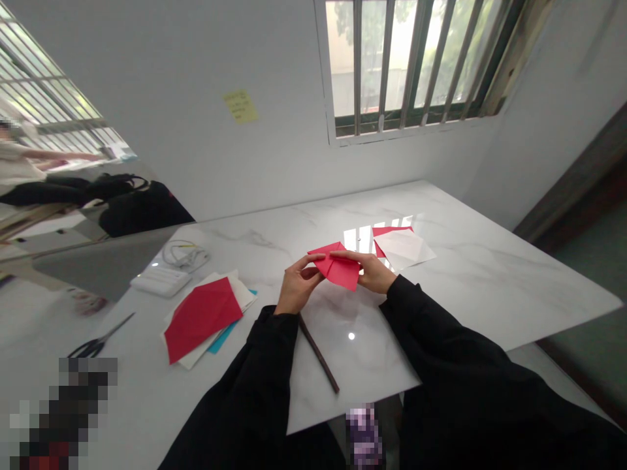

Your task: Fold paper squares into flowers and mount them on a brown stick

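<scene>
A creased piece of red paper (345, 273), folded in part, is held up above the white marbled table (465, 281). At its left edge my left hand (298, 286) grips it, thumb below and fingers on top. My right hand (376, 273) is closed on its right side, with a finger stretched across the upper face. Below my hands a thin dark brown stick (318, 352) lies on the table, its far end hidden by my left wrist. Farther back on the right, a white sheet (406, 247) lies over red paper (382, 232).
Left of me lies a stack of coloured sheets with a red sheet (203, 316) on top. Scissors (102, 338), a white box (160, 282) and a coiled cable (183, 254) are farther left. A yellow note (241, 106) sticks to the wall. Another person's arm (68, 155) shows at far left.
</scene>
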Available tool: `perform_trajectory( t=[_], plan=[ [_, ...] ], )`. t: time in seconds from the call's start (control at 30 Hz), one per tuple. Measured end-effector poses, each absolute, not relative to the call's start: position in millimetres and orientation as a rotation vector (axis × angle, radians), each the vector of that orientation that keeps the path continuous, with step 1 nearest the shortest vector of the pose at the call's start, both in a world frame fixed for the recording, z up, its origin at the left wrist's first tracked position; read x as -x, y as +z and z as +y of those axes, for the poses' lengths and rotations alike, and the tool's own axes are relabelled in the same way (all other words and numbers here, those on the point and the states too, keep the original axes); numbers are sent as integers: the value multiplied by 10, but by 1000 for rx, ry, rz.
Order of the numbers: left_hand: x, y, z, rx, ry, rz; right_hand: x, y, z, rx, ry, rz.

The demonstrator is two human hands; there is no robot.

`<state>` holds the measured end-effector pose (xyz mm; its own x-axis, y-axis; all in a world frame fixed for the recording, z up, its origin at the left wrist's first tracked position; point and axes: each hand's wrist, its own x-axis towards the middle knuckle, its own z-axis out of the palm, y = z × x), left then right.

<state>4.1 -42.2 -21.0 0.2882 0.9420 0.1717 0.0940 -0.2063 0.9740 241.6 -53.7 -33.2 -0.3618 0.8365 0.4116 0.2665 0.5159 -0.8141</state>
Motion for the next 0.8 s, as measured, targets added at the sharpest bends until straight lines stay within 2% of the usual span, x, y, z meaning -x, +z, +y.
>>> perform_trajectory(
  t=[0.33,0.57,0.8],
  plan=[
    [103,-243,-478,-2413,651,1240,-2559,-518,-581,1146,537,-2300],
    [87,-238,-722,-2496,609,987,-2582,-426,-753,1152,368,-2470],
    [144,-240,-860,-2519,641,993,-2698,-422,-944,1017,142,-2423]
  ],
)
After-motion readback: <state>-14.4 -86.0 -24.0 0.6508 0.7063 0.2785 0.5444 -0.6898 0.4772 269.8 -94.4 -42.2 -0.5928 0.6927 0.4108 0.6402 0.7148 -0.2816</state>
